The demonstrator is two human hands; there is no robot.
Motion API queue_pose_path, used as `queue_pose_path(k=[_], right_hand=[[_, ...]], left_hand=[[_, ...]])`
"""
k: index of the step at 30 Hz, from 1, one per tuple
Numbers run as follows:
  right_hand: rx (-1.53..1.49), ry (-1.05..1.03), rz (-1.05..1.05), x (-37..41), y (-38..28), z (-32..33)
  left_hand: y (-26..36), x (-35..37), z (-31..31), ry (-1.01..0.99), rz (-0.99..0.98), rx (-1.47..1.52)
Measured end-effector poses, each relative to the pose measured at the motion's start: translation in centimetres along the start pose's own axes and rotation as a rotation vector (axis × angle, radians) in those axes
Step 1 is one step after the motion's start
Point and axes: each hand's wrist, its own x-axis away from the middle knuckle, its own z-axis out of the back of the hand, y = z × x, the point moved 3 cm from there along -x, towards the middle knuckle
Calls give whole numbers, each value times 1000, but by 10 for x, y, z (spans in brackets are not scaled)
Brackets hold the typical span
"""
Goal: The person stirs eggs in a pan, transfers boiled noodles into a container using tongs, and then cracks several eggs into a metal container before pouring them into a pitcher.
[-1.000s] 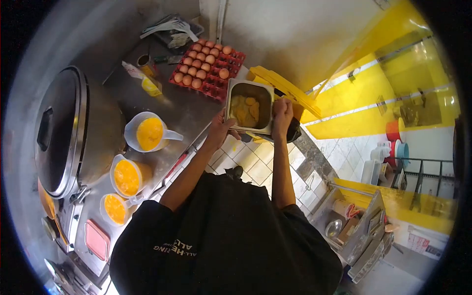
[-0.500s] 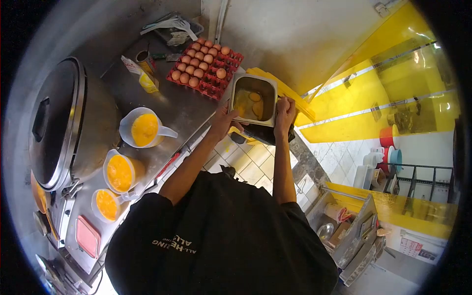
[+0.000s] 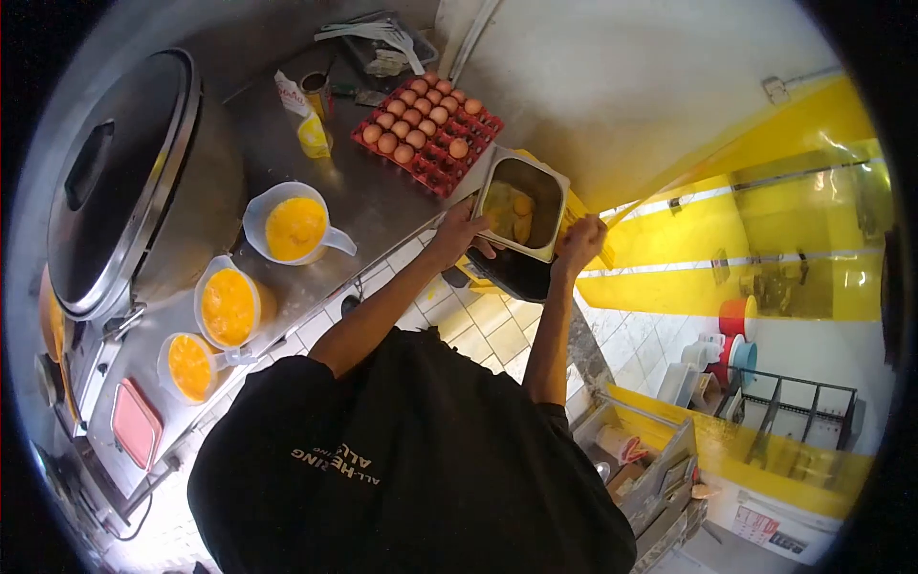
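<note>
A rectangular steel pan (image 3: 547,193) with several egg yolks in it rests at the counter's right end, partly past the edge. My left hand (image 3: 462,232) grips the pan's near left rim. My right hand (image 3: 580,245) grips its near right corner. A red egg tray (image 3: 432,163) with several brown eggs lies just left of the pan. Below the pan sits a dark bin (image 3: 516,275).
Three measuring jugs of beaten yellow egg (image 3: 293,228) (image 3: 229,305) (image 3: 189,367) stand along the steel counter (image 3: 368,206). A large lidded steel pot (image 3: 120,182) fills the left. A yellow carton (image 3: 306,117), a can, a red-lidded box (image 3: 134,424) and yellow wall panels are around.
The view has swung, so the pan and tray sit further right. Both hands keep hold of the pan, and my right hand sits lower on its corner.
</note>
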Motion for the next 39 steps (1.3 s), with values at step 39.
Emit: queue_pose_path(k=[39], right_hand=[[991, -1016, 757, -12, -155, -110]], left_hand=[[-7, -3, 2, 8, 10, -90]])
